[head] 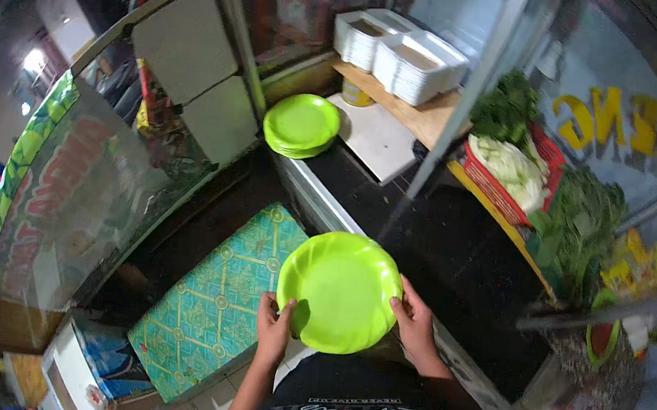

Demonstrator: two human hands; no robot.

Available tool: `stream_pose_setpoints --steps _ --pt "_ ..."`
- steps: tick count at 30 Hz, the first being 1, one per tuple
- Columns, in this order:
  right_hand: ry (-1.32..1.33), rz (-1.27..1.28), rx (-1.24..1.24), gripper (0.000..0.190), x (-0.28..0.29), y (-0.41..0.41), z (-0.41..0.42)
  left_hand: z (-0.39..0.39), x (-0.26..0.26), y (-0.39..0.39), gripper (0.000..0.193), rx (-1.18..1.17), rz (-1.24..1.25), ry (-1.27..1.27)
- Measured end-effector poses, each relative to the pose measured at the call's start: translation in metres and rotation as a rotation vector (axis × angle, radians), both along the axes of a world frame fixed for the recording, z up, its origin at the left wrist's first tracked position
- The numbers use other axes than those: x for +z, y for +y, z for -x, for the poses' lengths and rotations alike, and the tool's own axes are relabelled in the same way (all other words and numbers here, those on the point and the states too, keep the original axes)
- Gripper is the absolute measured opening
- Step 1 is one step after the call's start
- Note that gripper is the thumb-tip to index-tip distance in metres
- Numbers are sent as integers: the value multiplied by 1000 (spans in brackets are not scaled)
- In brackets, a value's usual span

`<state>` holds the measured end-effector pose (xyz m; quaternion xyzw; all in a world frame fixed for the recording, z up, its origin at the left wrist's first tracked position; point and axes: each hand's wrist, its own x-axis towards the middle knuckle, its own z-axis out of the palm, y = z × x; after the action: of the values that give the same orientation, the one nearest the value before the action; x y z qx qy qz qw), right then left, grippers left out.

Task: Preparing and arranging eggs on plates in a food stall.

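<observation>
A round lime-green plate [340, 294] with a wavy rim is held level in front of my body. My left hand [276, 320] grips its lower left edge, the thumb lying over the rim. On the opposite side my right hand [415, 320] pinches the edge, thumb on top and fingers beneath. The plate's inner surface is bare apart from a shadow near the left thumb. Farther off, a stack of matching green plates [302, 122] rests on the dark counter [362, 187], beside a white board [377, 140].
White foam boxes [422, 62] are piled on a wooden shelf [404, 100]. To the right, a red basket [496, 183] holds cabbage [510, 173], near leafy greens [582, 220]. A metal post [474, 87] rises between. At left lies a green patterned cover [217, 296], beside a glass panel [93, 193].
</observation>
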<state>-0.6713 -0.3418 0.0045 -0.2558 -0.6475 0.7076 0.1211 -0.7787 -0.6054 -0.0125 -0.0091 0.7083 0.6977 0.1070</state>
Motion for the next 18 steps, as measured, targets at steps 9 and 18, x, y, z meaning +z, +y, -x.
stream_pose_setpoints --steps 9,18 --pt "-7 -70 -310 54 28 -9 -96 -16 18 60 47 -328 36 -57" --pt "30 -217 -691 52 32 3 -201 -76 46 138 18 -605 -138 71"
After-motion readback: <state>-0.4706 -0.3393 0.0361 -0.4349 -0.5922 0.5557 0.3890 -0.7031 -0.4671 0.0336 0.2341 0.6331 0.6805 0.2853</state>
